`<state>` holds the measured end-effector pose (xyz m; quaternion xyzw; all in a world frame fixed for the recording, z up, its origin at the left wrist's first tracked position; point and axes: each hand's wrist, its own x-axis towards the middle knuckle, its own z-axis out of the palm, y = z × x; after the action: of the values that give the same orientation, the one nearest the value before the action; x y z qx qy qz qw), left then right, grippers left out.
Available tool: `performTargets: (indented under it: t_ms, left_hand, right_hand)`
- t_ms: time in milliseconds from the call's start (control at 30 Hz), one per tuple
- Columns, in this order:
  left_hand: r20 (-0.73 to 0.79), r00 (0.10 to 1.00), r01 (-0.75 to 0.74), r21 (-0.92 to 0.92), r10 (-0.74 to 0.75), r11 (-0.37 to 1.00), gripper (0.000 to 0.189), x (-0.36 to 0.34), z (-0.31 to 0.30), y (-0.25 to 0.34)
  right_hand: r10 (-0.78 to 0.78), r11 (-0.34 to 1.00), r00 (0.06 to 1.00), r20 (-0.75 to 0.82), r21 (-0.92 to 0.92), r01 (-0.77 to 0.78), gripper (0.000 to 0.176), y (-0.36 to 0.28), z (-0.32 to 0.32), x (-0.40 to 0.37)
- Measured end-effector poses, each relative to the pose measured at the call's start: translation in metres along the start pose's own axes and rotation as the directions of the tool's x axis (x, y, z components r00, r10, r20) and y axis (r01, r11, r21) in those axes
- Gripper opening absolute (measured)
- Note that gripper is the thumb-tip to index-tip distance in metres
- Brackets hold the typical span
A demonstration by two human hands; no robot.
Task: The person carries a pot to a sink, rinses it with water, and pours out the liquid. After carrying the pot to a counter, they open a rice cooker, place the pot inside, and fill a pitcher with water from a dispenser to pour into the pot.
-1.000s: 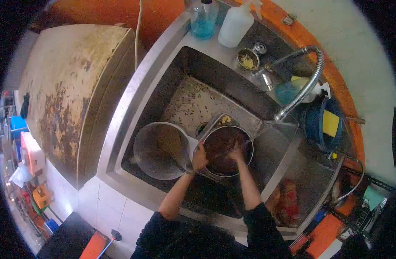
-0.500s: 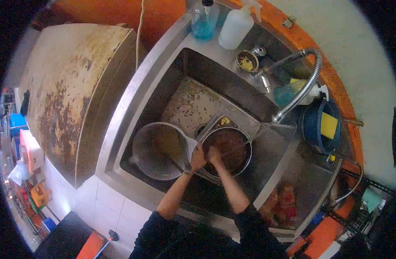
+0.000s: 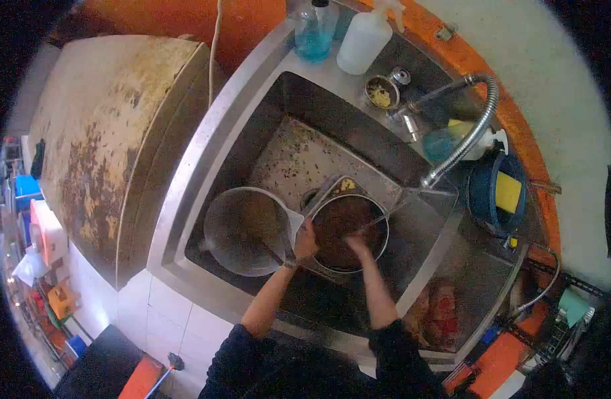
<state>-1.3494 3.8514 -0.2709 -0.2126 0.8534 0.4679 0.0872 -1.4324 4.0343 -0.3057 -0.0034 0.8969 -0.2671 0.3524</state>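
Observation:
A round metal pot with dark reddish-brown contents stands in the steel sink, under a thin stream of water. My left hand is at the pot's left rim, between it and a translucent white pitcher; its fingers are partly hidden, so its grip is unclear. Inside the pot, over the contents, is my right hand, its fingers blurred and partly hidden. The pitcher stands on the sink's left side with some cloudy liquid in it. Behind the pot, a metal container holds yellowish bits.
The flexible faucet arches over the sink from the right. A white spray bottle and a blue liquid bottle stand on the back ledge. At right is a blue container with a yellow sponge. Reddish packages lie in the right basin.
My right hand has moved right inside the pot, away from my left hand. My left hand and the pitcher have hardly moved.

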Motion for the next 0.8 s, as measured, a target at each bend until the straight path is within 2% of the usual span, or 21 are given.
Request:
performTargets:
  t_ms: [33, 67, 133, 167, 200, 233, 267, 367, 400, 433, 467, 500, 533, 567, 600, 633, 667, 733, 800]
  left_hand:
    - [-0.009, 0.996, 0.09, 0.049, -0.089, 0.995, 0.07, -0.001, -0.002, 0.008]
    - [-0.008, 0.996, 0.09, 0.047, -0.09, 0.995, 0.07, -0.003, -0.005, 0.01]
    - [-0.081, 0.995, -0.063, 0.005, 0.063, 0.998, 0.07, -0.004, -0.011, 0.013]
    - [-0.08, 0.995, -0.063, 0.006, 0.064, 0.998, 0.07, -0.004, -0.013, 0.014]
    - [-0.043, 0.998, -0.04, -0.007, 0.04, 0.999, 0.069, -0.004, -0.016, 0.015]
    - [-0.006, 1.0, -0.016, -0.019, 0.016, 1.0, 0.069, -0.005, -0.018, 0.016]
    - [-0.006, 1.0, -0.016, -0.018, 0.016, 1.0, 0.069, -0.005, -0.019, 0.017]
    - [-0.031, 0.998, 0.055, 0.072, -0.053, 0.996, 0.07, -0.005, -0.018, 0.017]
    - [-0.028, 1.0, -0.013, 0.043, 0.014, 0.999, 0.07, -0.004, -0.014, 0.009]
    - [-0.025, 0.996, -0.082, 0.014, 0.082, 0.997, 0.071, -0.004, -0.009, 0.002]
    - [-0.026, 0.996, -0.08, 0.016, 0.08, 0.997, 0.071, -0.003, -0.008, -0.001]
    - [0.021, 0.999, -0.04, -0.013, 0.04, 0.999, 0.073, 0.0, -0.007, -0.003]
    - [0.067, 0.998, 0.0, -0.04, 0.002, 0.999, 0.075, 0.003, -0.006, -0.005]
    - [0.067, 0.998, 0.001, -0.038, 0.001, 0.999, 0.075, 0.004, -0.001, -0.013]
    - [0.099, 0.995, 0.001, -0.123, 0.011, 0.992, 0.075, 0.004, 0.005, -0.02]
    - [0.13, 0.991, 0.002, -0.208, 0.025, 0.978, 0.074, 0.004, 0.009, -0.025]
    - [0.13, 0.991, 0.002, -0.21, 0.026, 0.978, 0.074, 0.001, 0.008, -0.019]
    - [-0.007, 0.999, 0.051, 0.163, -0.05, 0.985, 0.074, -0.006, 0.005, -0.007]
    - [-0.003, 0.999, 0.048, 0.173, -0.048, 0.984, 0.074, -0.009, -0.006, 0.003]
  right_hand:
    - [-0.015, 0.975, 0.997, -0.081, 0.22, 0.033, 0.059, -0.018, 0.005, -0.023]
    - [-0.014, 0.975, 0.997, -0.081, 0.219, 0.031, 0.059, -0.01, 0.028, -0.025]
    - [0.17, 0.984, 0.979, -0.112, 0.064, -0.164, 0.056, 0.02, 0.082, -0.01]
    - [0.171, 0.984, 0.979, -0.112, 0.065, -0.164, 0.056, 0.01, 0.089, -0.013]
    - [0.268, 0.871, 0.963, -0.025, 0.433, -0.231, 0.071, 0.0, 0.095, -0.013]
    - [0.321, 0.622, 0.942, 0.093, 0.73, -0.284, 0.088, -0.01, 0.098, -0.012]
    - [0.321, 0.621, 0.943, 0.093, 0.73, -0.284, 0.088, -0.008, 0.107, 0.0]
    - [0.174, 0.847, 0.94, -0.292, 0.531, 0.008, 0.076, 0.016, 0.152, 0.066]
    - [0.172, 0.847, 0.942, -0.288, 0.532, 0.008, 0.076, 0.002, 0.142, 0.074]
    - [0.285, 0.724, 0.953, -0.104, 0.675, -0.143, 0.072, -0.019, 0.121, 0.079]
    - [0.362, 0.566, 0.927, 0.097, 0.768, -0.301, 0.067, -0.035, 0.106, 0.078]
    - [0.337, 0.625, 0.937, 0.091, 0.722, -0.295, 0.066, -0.038, 0.093, 0.083]
    - [0.271, 0.772, 0.963, 0.008, 0.595, -0.222, 0.064, -0.039, 0.079, 0.085]
    - [0.194, 0.893, 0.978, -0.074, 0.426, -0.145, 0.063, -0.04, 0.065, 0.084]
    - [0.114, 0.968, 0.983, -0.146, 0.237, -0.077, 0.062, -0.042, 0.052, 0.082]
    - [0.055, 0.995, 0.98, -0.192, 0.088, -0.038, 0.061, -0.046, 0.038, 0.078]
    - [0.0, 0.998, 0.972, -0.236, -0.054, -0.013, 0.06, -0.048, 0.026, 0.073]
    - [-0.068, 0.983, 0.949, -0.307, -0.183, 0.011, 0.057, -0.05, 0.008, 0.062]
    - [-0.099, 0.969, 0.924, -0.37, -0.246, 0.006, 0.055, -0.042, 0.004, 0.049]
